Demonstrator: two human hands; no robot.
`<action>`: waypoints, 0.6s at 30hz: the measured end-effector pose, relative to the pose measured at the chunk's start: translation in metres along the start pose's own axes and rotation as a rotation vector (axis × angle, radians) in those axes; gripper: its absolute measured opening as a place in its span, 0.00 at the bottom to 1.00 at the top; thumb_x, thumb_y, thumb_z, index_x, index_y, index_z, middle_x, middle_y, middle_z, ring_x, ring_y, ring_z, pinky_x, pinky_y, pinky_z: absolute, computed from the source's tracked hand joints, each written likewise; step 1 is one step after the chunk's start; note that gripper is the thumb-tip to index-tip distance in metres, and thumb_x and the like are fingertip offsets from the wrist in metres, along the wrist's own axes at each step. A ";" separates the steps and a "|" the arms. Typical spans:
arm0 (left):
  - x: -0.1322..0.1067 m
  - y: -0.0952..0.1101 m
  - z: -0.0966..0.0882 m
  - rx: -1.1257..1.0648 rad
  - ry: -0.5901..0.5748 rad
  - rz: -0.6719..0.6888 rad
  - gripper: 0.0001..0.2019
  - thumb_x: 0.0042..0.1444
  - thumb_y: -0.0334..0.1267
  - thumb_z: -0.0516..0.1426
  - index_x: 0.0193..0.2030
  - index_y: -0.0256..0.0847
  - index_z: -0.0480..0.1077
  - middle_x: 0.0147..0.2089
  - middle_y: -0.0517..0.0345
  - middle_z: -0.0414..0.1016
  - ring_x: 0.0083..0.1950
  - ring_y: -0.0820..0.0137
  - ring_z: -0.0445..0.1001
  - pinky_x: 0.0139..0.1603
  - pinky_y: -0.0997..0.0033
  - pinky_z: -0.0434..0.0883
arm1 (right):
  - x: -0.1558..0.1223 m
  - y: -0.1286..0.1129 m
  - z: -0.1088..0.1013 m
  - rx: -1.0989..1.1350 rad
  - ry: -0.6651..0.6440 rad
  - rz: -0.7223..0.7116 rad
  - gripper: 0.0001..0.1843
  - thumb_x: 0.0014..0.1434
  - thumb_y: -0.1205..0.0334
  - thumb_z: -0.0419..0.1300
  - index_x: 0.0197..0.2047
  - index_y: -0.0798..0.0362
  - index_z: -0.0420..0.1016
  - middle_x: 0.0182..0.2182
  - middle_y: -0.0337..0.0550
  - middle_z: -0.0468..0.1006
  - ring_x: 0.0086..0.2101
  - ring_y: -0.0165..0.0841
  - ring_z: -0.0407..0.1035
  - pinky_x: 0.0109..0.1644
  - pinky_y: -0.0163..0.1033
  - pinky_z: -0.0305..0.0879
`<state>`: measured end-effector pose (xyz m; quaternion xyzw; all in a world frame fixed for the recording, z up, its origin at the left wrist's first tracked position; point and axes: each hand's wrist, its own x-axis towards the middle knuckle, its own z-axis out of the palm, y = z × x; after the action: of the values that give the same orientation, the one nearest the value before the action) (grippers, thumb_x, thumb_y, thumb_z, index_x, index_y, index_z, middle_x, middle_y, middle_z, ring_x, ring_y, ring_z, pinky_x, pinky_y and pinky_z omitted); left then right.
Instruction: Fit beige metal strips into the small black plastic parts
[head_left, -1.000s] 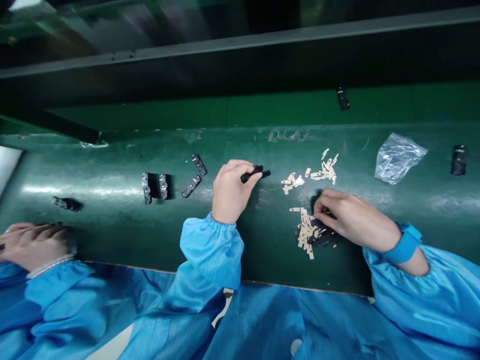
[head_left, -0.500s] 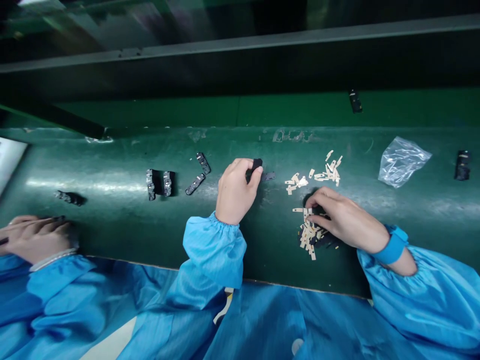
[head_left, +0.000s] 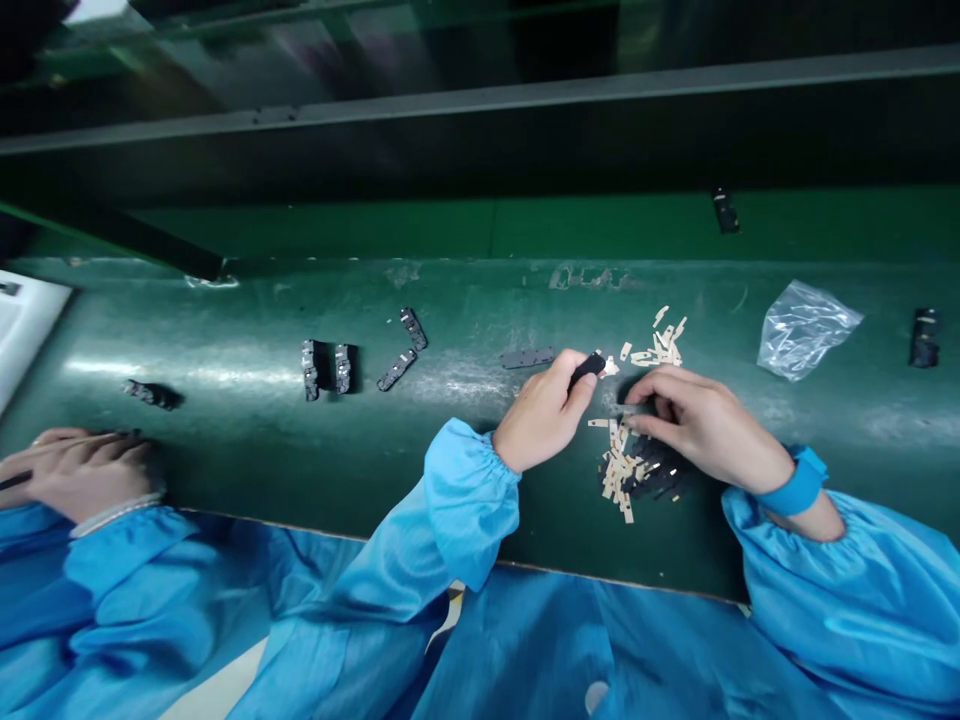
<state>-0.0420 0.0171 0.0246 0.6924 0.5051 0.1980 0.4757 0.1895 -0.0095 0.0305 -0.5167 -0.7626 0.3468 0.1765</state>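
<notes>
My left hand [head_left: 541, 415] is closed in a pinch on a small black plastic part [head_left: 587, 370], held just above the bench. A few centimetres to the right, my right hand [head_left: 694, 425] pinches a thin greyish strip [head_left: 627, 408] between thumb and fingertips. Below these fingertips lies a pile of small cream-coloured strips [head_left: 618, 475] mixed with black pieces [head_left: 654, 466]. More loose cream strips [head_left: 658, 347] are scattered behind my right hand. A flat dark grey strip [head_left: 527, 357] rests on the bench behind my left hand.
Several black parts [head_left: 343, 369] lie on the green bench [head_left: 450, 480] to the left. A crumpled clear plastic bag [head_left: 806, 330] and another black part [head_left: 925, 337] are at right; one more black part [head_left: 725, 211] sits farther back. A co-worker's hands [head_left: 94, 475] rest at far left.
My left hand has moved right with the black part, towards my right hand, uncovering the dark grey strip. My right hand has drawn back slightly from the pile, and its thin strip now shows.
</notes>
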 end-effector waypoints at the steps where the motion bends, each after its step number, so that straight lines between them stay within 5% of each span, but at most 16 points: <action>1: 0.000 0.000 0.001 0.034 0.014 0.013 0.10 0.71 0.45 0.49 0.51 0.45 0.65 0.39 0.57 0.78 0.39 0.66 0.79 0.41 0.66 0.73 | -0.001 -0.001 0.001 -0.033 -0.016 -0.010 0.07 0.65 0.56 0.64 0.44 0.49 0.77 0.38 0.44 0.77 0.30 0.33 0.70 0.36 0.41 0.68; 4: 0.001 0.001 0.001 0.077 0.028 0.048 0.10 0.70 0.45 0.51 0.52 0.46 0.67 0.45 0.55 0.79 0.48 0.62 0.79 0.47 0.63 0.72 | -0.004 -0.003 0.005 -0.097 -0.033 -0.035 0.04 0.67 0.60 0.62 0.44 0.49 0.75 0.42 0.45 0.76 0.35 0.36 0.73 0.41 0.42 0.70; 10: 0.002 0.005 0.003 0.148 -0.032 0.021 0.10 0.69 0.47 0.53 0.43 0.45 0.69 0.29 0.63 0.72 0.29 0.68 0.71 0.31 0.69 0.63 | -0.001 0.004 0.009 -0.114 -0.029 -0.028 0.06 0.70 0.62 0.56 0.40 0.49 0.73 0.39 0.44 0.76 0.36 0.36 0.74 0.43 0.43 0.69; 18: 0.003 0.002 0.005 0.152 0.020 0.039 0.10 0.68 0.47 0.53 0.42 0.45 0.69 0.30 0.63 0.71 0.30 0.70 0.70 0.32 0.69 0.62 | -0.008 -0.004 0.014 -0.308 0.079 0.061 0.14 0.66 0.52 0.63 0.48 0.51 0.71 0.44 0.50 0.76 0.36 0.42 0.75 0.37 0.46 0.70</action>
<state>-0.0357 0.0171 0.0235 0.7343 0.5097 0.1751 0.4127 0.1810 -0.0224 0.0239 -0.5736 -0.7834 0.2103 0.1143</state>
